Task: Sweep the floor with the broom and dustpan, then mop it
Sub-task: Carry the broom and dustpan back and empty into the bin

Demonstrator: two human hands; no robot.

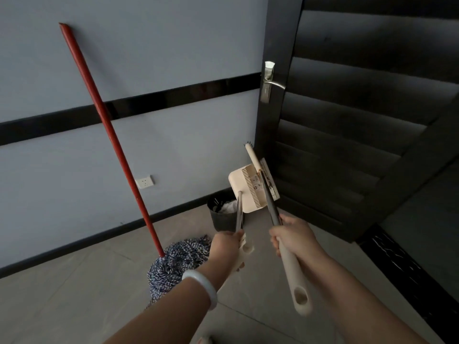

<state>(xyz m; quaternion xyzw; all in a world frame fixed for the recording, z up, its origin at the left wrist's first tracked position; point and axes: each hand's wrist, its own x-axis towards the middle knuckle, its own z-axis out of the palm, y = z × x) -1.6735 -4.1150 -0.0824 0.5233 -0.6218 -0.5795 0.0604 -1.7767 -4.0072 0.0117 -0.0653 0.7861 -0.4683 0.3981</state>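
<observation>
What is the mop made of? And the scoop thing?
Mop: the head looks like twisted blue-and-white yarn, probably cotton; its red pole looks like painted wood, though that's uncertain. Dustpan: smooth cream plastic with moulded comb teeth, on a shiny metal-looking shaft.

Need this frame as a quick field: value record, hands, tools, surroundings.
left hand: grip closed on dustpan handle
right hand: grip closed on broom handle
dustpan: raised off the floor, near the door
mop: red pole leaning on wall, head on floor
bin: dark, on the floor by the door
door: black, louvred, metal lever
floor: grey tile
</observation>
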